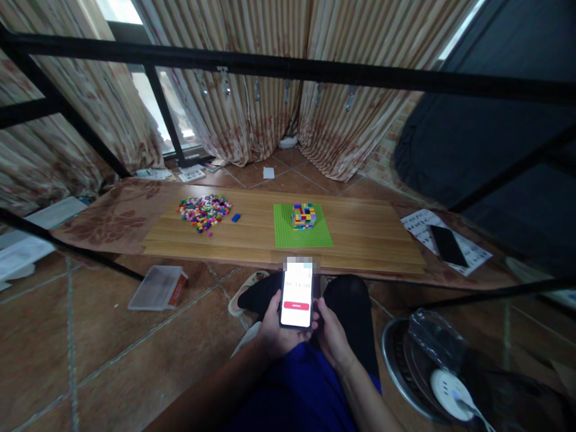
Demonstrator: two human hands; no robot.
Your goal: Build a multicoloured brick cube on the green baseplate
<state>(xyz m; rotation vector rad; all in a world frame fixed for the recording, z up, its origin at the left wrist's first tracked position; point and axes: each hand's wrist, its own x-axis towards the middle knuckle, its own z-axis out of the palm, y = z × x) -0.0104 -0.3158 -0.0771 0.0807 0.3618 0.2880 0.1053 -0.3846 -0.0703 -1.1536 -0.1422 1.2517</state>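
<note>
My left hand and my right hand both hold a lit phone over my lap; its white screen shows a red bar. The fingers of each hand wrap round the phone's sides. Ahead, on a low wooden board, a green baseplate carries a small multicoloured brick cube. A heap of loose coloured bricks lies to the left, with a single blue brick beside it.
A second dark phone lies on printed paper at the right. A clear plastic box sits on the tiled floor at the left. A fan stands at the lower right. Black metal bars cross overhead, curtains behind.
</note>
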